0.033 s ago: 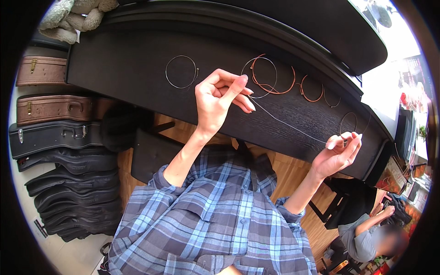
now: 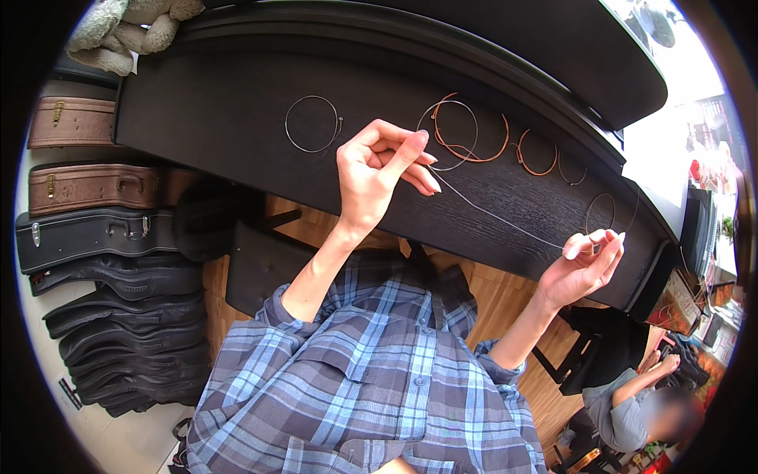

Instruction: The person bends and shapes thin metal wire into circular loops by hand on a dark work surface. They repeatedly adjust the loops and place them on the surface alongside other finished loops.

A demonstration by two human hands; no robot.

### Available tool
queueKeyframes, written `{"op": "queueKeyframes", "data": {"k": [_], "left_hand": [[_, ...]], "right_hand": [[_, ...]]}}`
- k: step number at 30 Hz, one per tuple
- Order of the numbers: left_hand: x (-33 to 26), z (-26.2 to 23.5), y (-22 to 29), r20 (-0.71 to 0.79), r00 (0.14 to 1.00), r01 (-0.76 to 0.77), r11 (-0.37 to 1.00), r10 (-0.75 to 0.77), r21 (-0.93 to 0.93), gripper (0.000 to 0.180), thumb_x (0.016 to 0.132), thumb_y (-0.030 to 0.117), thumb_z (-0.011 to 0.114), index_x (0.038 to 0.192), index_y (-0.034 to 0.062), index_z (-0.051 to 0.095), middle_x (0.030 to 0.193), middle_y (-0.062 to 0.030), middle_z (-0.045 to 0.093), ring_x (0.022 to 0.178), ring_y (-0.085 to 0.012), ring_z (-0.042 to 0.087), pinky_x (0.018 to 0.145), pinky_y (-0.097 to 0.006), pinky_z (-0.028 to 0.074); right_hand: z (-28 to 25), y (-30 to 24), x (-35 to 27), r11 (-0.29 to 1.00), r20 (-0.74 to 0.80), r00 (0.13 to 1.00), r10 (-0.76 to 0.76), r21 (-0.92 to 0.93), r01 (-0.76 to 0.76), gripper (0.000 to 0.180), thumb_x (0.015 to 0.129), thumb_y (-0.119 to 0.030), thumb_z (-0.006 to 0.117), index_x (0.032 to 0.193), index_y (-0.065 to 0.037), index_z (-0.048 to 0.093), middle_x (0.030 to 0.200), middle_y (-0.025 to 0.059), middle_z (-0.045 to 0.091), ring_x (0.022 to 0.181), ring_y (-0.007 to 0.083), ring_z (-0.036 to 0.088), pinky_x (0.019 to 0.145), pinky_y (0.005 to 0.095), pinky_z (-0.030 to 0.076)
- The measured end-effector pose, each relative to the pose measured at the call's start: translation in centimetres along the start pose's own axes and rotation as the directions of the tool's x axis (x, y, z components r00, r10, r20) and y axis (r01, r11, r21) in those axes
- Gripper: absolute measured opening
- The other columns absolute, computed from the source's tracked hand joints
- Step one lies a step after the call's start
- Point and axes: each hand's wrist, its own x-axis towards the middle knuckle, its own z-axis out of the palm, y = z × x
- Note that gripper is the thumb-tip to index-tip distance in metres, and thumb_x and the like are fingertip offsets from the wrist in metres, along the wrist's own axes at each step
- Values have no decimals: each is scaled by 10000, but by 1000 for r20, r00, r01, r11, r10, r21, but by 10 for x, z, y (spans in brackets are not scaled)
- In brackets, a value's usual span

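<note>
Black grained top (image 2: 237,118) | left hand (image 2: 371,170), right hand (image 2: 580,265) grips pinch thin wire string (image 2: 497,217)

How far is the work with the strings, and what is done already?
Done: one thin string is uncoiled and pulled straight. In hand: the left hand pinches one end and the right hand the other, above the black top. Left: a grey coil, copper coils and small coils lie still wound.

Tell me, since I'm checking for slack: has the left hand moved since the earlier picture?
No. The left hand sits beside the same coiled string.
</note>
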Motion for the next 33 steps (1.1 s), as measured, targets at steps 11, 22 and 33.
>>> {"op": "queueKeyframes", "data": {"k": [11,22,33], "left_hand": [[-3,1,1,81,996,22,998,-27,60,154,933,83,722,895,-48,649,742,-148,709,581,-220,724,496,-283,584],[-6,2,-5,178,984,-18,996,2,89,119,937,77,712,969,-33,683,736,-122,709,575,-196,715,488,-259,563],[-5,0,-1,261,963,65,997,-73,38,135,963,89,683,963,-43,654,722,-122,695,561,-198,708,472,-265,560]], "right_hand": [[28,-34,0,857,311,941,-134,-440,268,127,908,-80,695,830,5,641,746,39,537,482,40,397,479,210,324],[76,5,-39,723,472,881,17,-614,316,132,772,-17,827,737,-52,705,763,20,570,518,52,496,452,214,373],[54,25,-34,956,693,659,293,-214,-200,246,963,-4,541,745,-33,431,1146,322,669,762,234,731,690,302,573]]}}
